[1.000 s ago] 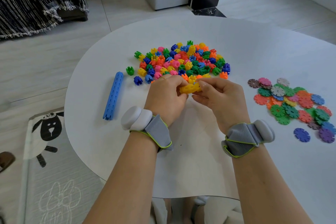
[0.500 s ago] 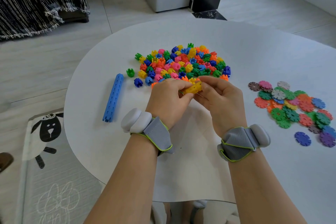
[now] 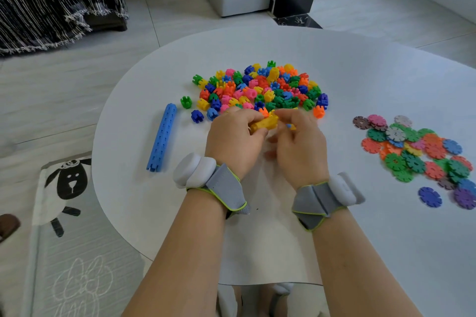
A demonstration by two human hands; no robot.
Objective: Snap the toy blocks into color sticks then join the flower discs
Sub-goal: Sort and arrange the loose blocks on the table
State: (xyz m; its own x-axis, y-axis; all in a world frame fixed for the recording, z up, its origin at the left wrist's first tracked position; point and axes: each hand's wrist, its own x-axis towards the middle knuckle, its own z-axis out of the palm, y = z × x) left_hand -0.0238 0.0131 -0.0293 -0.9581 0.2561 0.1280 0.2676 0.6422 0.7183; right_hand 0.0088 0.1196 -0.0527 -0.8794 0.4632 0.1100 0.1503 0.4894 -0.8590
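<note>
**Q:** So how far along is this, roughly?

**A:** Pretty early, I'd say. Going big to small: the white table (image 3: 360, 72) has a big heap of loose blocks (image 3: 260, 90) at the far middle. All the colours are mixed together, so most of the snapping is ahead. Off to the right sits the pile of flower discs (image 3: 417, 152), loose and overlapping. None are joined as far as I can see, so that second half hasn't started.

**Q:** Anything actually finished?

**A:** One blue stick (image 3: 162, 137), lying on the left by itself, apart from the heap. It looks complete to me. Both hands are just on the near side of the heap. The left hand (image 3: 231, 141) has its fingers wrapped round a short yellow stick (image 3: 265, 123), held up off the table. The right hand (image 3: 298, 144) is curled in, pinching the stick's right end. It's probably pressing another yellow block on, but the fingers hide the joint, so I can't tell. So one colour is done, a second is underway, and several colours plus all the discs are left.
</note>
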